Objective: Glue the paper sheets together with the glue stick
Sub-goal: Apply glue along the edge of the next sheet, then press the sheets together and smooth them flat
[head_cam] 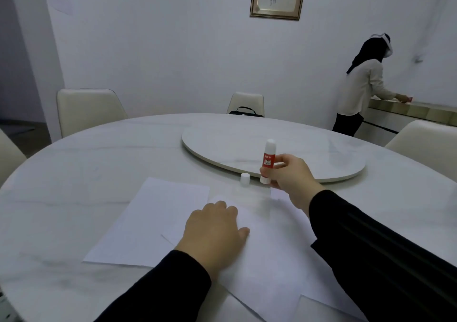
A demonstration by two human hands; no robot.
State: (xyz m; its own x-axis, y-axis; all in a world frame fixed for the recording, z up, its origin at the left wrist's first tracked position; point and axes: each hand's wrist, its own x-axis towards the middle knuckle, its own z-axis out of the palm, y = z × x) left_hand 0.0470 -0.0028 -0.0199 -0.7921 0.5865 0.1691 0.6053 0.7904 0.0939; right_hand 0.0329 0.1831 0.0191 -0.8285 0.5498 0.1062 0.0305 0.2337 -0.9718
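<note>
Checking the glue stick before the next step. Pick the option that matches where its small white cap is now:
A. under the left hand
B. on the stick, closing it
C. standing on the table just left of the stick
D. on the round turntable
C: the small white cap stands alone on the table, just left of the glue stick that the right hand holds upright, while the left hand lies flat on the paper sheets.

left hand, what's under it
The left hand lies flat on a white paper sheet, which overlaps a second sheet on the table. What the palm covers cannot be seen.
</note>
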